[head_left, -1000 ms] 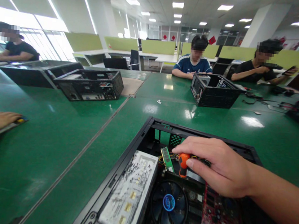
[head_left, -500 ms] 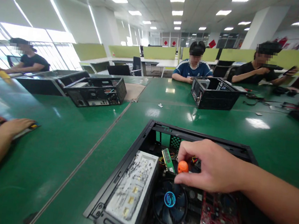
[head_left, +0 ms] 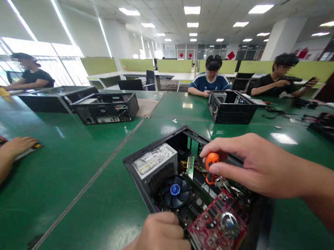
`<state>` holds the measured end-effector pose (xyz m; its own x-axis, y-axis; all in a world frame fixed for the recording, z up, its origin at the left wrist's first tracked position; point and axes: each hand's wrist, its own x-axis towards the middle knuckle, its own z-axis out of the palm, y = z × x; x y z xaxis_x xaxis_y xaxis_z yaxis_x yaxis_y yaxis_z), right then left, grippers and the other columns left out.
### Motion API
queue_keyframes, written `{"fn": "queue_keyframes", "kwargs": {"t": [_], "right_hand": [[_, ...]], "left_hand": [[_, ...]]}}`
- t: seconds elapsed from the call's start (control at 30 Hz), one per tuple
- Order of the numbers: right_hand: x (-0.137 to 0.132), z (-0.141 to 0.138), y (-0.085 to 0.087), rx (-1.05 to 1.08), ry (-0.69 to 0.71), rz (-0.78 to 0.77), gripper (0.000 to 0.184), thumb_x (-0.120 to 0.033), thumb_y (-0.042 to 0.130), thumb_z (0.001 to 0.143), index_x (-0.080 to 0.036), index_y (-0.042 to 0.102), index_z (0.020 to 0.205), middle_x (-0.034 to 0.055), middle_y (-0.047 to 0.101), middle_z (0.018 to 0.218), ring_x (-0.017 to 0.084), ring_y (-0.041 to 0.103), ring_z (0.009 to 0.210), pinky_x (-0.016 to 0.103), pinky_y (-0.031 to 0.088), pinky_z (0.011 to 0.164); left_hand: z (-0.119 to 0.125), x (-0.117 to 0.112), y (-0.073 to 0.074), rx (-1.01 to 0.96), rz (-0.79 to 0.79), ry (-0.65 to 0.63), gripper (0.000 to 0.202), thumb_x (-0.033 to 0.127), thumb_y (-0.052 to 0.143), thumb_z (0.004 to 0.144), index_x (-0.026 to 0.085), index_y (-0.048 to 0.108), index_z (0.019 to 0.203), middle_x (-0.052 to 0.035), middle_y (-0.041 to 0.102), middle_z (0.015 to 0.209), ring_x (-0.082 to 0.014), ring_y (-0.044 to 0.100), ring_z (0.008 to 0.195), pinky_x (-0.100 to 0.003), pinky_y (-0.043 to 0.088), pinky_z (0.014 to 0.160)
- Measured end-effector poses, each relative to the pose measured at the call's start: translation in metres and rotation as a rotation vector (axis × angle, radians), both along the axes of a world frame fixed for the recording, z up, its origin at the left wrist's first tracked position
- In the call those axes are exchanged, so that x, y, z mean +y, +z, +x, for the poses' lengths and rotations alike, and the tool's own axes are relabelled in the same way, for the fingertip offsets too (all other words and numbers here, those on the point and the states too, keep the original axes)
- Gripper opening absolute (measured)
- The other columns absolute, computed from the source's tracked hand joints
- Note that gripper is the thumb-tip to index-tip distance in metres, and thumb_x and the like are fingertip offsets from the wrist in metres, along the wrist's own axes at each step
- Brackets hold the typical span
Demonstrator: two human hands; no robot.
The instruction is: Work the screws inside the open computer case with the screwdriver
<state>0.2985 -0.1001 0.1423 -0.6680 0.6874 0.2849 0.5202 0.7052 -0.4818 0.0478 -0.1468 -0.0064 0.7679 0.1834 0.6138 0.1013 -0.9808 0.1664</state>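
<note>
An open black computer case (head_left: 139,188) lies turned at an angle on the table. My right hand (head_left: 250,163) is closed round the orange handle of a screwdriver (head_left: 212,163), held upright over the case; its tip is hidden. My left hand (head_left: 163,242) is closed over the near edge of the case, fingertips out of sight. Inside are a power supply (head_left: 170,158) with a scuffed pale face, a black cooling fan (head_left: 175,190), and a red circuit card (head_left: 218,228) with a round silver part. A green memory stick (head_left: 190,167) stands beyond the fan.
Another person's hands (head_left: 19,147) rest on a board at the left edge. Two more open cases, one at back left (head_left: 107,111) and one at back right (head_left: 232,110), sit on the green table (head_left: 90,156). Cables (head_left: 290,113) lie far right. Several people sit around.
The case has turned and tilted, showing more of the red card. My left hand has come onto its near edge. My right hand, with the screwdriver, has moved up and slightly right.
</note>
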Motion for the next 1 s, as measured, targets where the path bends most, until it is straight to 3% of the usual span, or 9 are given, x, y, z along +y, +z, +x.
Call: {"fn": "queue_keyframes", "kwargs": {"t": [0.1, 0.17, 0.27, 0.33, 0.43, 0.5, 0.67, 0.87, 1.0], "right_hand": [[0.008, 0.013, 0.002, 0.003, -0.086, 0.012, 0.02, -0.034, 0.059, 0.098, -0.023, 0.069, 0.11, 0.0009, 0.075, 0.093, 0.016, 0.067, 0.078, 0.028, 0.051, 0.071], [0.016, 0.016, -0.003, 0.04, -0.14, 0.0, 0.02, -0.035, 0.058, 0.098, -0.022, 0.068, 0.109, 0.0015, 0.074, 0.093, 0.017, 0.068, 0.079, 0.029, 0.051, 0.073], [0.024, 0.01, -0.014, 0.088, -0.177, -0.022, 0.02, -0.035, 0.058, 0.097, -0.021, 0.067, 0.109, 0.0026, 0.074, 0.096, 0.017, 0.068, 0.081, 0.031, 0.051, 0.077], [0.027, 0.001, -0.019, 0.101, -0.168, -0.03, 0.021, -0.036, 0.058, 0.097, -0.021, 0.067, 0.109, 0.0028, 0.074, 0.096, 0.018, 0.067, 0.081, 0.032, 0.051, 0.078], [0.026, -0.011, -0.022, 0.107, -0.149, -0.029, 0.021, -0.035, 0.058, 0.097, -0.021, 0.067, 0.109, 0.0028, 0.075, 0.096, 0.018, 0.067, 0.082, 0.031, 0.05, 0.076], [0.024, -0.019, -0.021, 0.115, -0.13, -0.028, 0.021, -0.034, 0.058, 0.097, -0.021, 0.067, 0.111, 0.0028, 0.075, 0.097, 0.018, 0.067, 0.083, 0.03, 0.05, 0.075], [0.02, -0.035, -0.025, 0.165, -0.061, -0.022, 0.02, -0.031, 0.059, 0.098, -0.022, 0.067, 0.113, 0.0026, 0.076, 0.1, 0.017, 0.068, 0.083, 0.027, 0.05, 0.073], [0.007, -0.045, -0.046, 0.326, -0.036, -0.009, 0.015, -0.025, 0.058, 0.097, -0.022, 0.067, 0.11, 0.0012, 0.075, 0.101, 0.016, 0.069, 0.091, 0.028, 0.051, 0.082], [-0.009, -0.038, -0.053, 0.279, 0.014, -0.03, 0.023, -0.021, 0.059, 0.098, -0.022, 0.064, 0.12, 0.0009, 0.075, 0.112, 0.014, 0.07, 0.101, 0.024, 0.049, 0.092]], "left_hand": [[-0.04, 0.021, 0.019, -0.114, -0.092, -0.08, 0.048, 0.045, 0.055, 0.093, 0.021, 0.036, 0.055, 0.0048, 0.034, 0.04, -0.0122, 0.031, 0.039, -0.034, 0.031, 0.051], [-0.065, 0.034, 0.027, -0.147, -0.187, 0.067, 0.045, 0.052, 0.053, 0.09, 0.023, 0.047, 0.057, 0.0025, 0.046, 0.048, -0.0154, 0.048, 0.049, -0.04, 0.047, 0.075], [-0.09, 0.066, 0.026, -0.718, -0.368, 0.68, 0.012, 0.034, 0.072, 0.079, 0.024, 0.065, 0.081, -0.0047, 0.068, 0.115, -0.0275, 0.058, 0.12, -0.048, 0.036, 0.116], [-0.096, 0.093, 0.021, -0.928, -0.645, 0.802, 0.064, 0.027, 0.082, 0.066, 0.029, 0.06, 0.126, -0.0029, 0.047, 0.152, -0.0309, 0.031, 0.15, -0.049, 0.021, 0.127], [-0.094, 0.124, 0.015, -0.938, -1.122, 0.672, 0.097, 0.019, 0.078, 0.058, 0.027, 0.043, 0.148, -0.006, 0.046, 0.155, -0.0376, 0.04, 0.145, -0.048, 0.036, 0.12], [-0.091, 0.134, 0.012, -0.917, -1.218, 0.563, 0.109, 0.016, 0.072, 0.058, 0.027, 0.029, 0.157, -0.0069, 0.047, 0.154, -0.0381, 0.051, 0.137, -0.046, 0.047, 0.113], [-0.067, 0.141, 0.006, -0.775, -1.274, 0.39, 0.112, 0.015, 0.069, 0.057, 0.03, 0.025, 0.159, -0.0036, 0.032, 0.164, -0.0358, 0.051, 0.138, -0.042, 0.046, 0.113], [-0.014, 0.15, -0.016, -0.678, -1.292, 0.195, 0.107, 0.014, 0.062, 0.052, 0.025, 0.031, 0.153, -0.0092, 0.051, 0.147, -0.0377, 0.049, 0.135, -0.051, 0.04, 0.114], [-0.007, 0.154, -0.026, -0.669, -1.211, 0.169, 0.105, 0.019, 0.067, 0.051, 0.021, 0.035, 0.151, -0.0091, 0.05, 0.145, -0.0379, 0.044, 0.136, -0.049, 0.033, 0.118]]}}
